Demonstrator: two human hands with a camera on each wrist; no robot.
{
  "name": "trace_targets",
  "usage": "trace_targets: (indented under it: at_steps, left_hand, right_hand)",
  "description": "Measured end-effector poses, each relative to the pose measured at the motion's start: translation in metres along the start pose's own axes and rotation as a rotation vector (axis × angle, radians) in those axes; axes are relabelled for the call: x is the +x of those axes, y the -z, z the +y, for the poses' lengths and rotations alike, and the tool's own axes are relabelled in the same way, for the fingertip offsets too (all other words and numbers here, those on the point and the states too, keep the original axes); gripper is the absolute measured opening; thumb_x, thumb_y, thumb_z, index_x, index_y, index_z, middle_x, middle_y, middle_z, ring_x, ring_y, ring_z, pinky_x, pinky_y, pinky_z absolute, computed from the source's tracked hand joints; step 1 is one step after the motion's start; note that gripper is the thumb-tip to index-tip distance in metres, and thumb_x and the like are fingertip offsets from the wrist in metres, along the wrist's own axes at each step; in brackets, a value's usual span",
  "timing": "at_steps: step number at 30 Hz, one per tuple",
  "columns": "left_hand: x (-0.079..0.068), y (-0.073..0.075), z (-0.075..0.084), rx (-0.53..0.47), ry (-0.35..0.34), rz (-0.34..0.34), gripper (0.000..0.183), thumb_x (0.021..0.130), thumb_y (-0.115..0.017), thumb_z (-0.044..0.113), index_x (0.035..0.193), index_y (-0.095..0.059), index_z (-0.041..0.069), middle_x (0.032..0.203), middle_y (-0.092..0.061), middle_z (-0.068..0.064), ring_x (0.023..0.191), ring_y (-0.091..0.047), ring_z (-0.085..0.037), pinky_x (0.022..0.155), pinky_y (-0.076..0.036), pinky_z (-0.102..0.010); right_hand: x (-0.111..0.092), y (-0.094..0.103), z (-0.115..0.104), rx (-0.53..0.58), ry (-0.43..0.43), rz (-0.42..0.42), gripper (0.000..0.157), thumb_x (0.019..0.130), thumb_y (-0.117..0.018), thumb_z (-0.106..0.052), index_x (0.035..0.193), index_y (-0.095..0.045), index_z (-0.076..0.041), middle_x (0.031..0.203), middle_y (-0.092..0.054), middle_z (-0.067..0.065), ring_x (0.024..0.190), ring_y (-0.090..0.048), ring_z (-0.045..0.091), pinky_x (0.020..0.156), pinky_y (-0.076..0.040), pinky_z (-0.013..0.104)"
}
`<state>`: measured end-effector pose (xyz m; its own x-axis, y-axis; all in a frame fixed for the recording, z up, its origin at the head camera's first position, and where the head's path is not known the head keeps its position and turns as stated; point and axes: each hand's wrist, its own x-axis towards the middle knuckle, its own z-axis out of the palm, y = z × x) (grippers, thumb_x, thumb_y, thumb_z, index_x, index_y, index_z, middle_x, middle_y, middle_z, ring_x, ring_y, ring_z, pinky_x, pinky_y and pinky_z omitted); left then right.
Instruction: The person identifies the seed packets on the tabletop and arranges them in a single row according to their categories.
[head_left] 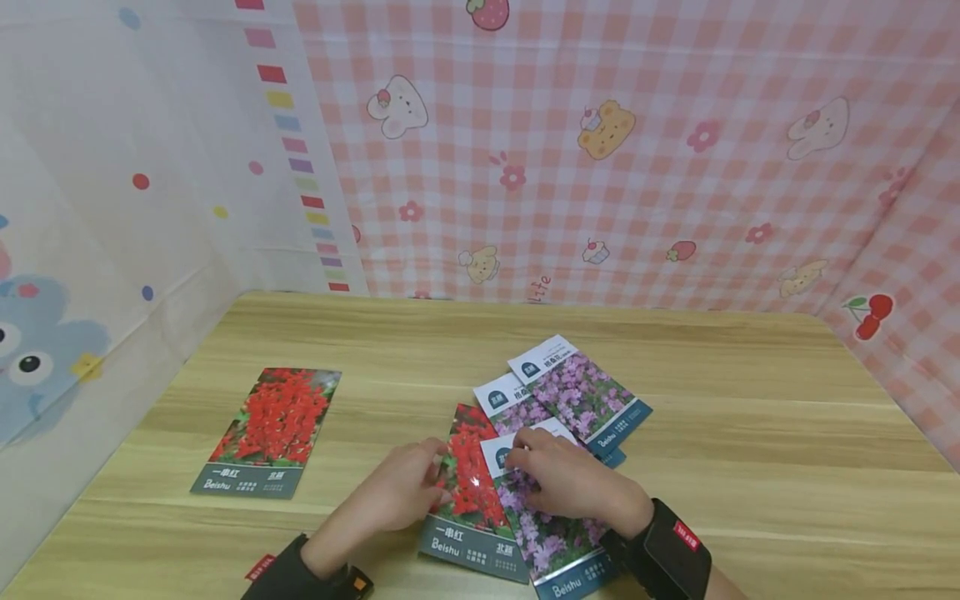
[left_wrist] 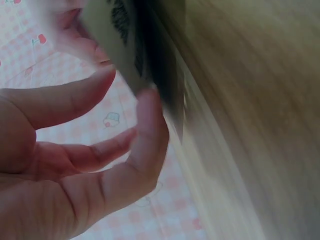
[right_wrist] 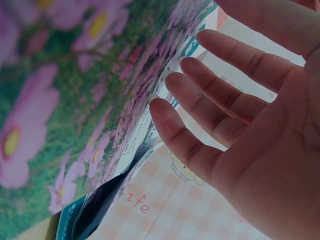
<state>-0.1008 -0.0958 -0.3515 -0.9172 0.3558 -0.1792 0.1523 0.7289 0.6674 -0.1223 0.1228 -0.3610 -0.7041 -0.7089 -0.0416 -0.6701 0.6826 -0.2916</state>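
My left hand [head_left: 405, 487] is at the left edge of a red-flower seed packet [head_left: 480, 500], thumb and a curled finger at its border. The packet's pale back [left_wrist: 112, 37] shows above these fingers in the left wrist view. Just to the right, my right hand [head_left: 562, 475] lies over a purple-flower seed packet [head_left: 555, 537]. Its fingers [right_wrist: 182, 117] are spread and fairly straight, their tips at the packet's printed face. This packet overlaps the red one's right side.
Two more purple-flower packets, one [head_left: 588, 396] over another [head_left: 510, 404], lie fanned behind my hands. A separate red-flower packet [head_left: 270, 433] is flat on the wooden table [head_left: 750, 400] at the left. Printed cloth [head_left: 615, 192] hangs along the table's back and sides.
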Motion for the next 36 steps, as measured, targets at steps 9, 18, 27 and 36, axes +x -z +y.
trace_targets:
  at_steps: [9, 18, 27, 36]
  left_hand:
    - [0.003, -0.005, 0.001, -0.015, 0.043, 0.026, 0.057, 0.074, -0.071, 0.002, 0.122, -0.045, -0.014, 0.074, -0.048, -0.004, 0.073, -0.047, -0.018, 0.065, -0.045, -0.032]
    - [-0.002, 0.000, -0.001, -0.075, 0.011, 0.063, 0.012, 0.077, -0.067, 0.000, 0.083, -0.058, -0.001, 0.066, -0.047, -0.003, 0.061, -0.045, -0.014, 0.050, -0.037, -0.022]
    - [-0.006, 0.015, 0.000, -0.138, 0.048, 0.054, 0.008, 0.077, -0.064, -0.005, 0.085, -0.061, -0.002, 0.068, -0.055, -0.003, 0.061, -0.052, -0.013, 0.052, -0.045, -0.024]
    - [-0.015, 0.038, 0.002, -0.097, 0.074, 0.115, 0.007, 0.080, -0.063, -0.004, 0.085, -0.062, 0.000, 0.067, -0.053, -0.002, 0.057, -0.053, -0.011, 0.047, -0.041, -0.022]
  right_hand:
    - [-0.001, 0.002, 0.001, 0.012, 0.010, -0.009, 0.032, 0.071, -0.076, -0.011, 0.100, -0.063, -0.009, 0.098, -0.050, 0.001, 0.084, -0.048, 0.014, 0.068, -0.044, 0.029]
    - [-0.001, 0.003, 0.002, 0.048, 0.003, -0.016, 0.034, 0.072, -0.076, -0.010, 0.103, -0.063, -0.008, 0.101, -0.050, 0.002, 0.087, -0.049, 0.015, 0.070, -0.045, 0.029]
    - [-0.002, 0.004, 0.003, 0.076, 0.005, -0.020, 0.034, 0.073, -0.075, -0.011, 0.104, -0.062, -0.008, 0.099, -0.049, 0.001, 0.084, -0.048, 0.014, 0.070, -0.045, 0.028]
    - [-0.002, 0.004, 0.002, 0.048, 0.011, -0.024, 0.033, 0.074, -0.075, -0.015, 0.104, -0.063, -0.007, 0.097, -0.052, 0.001, 0.086, -0.050, 0.014, 0.071, -0.046, 0.028]
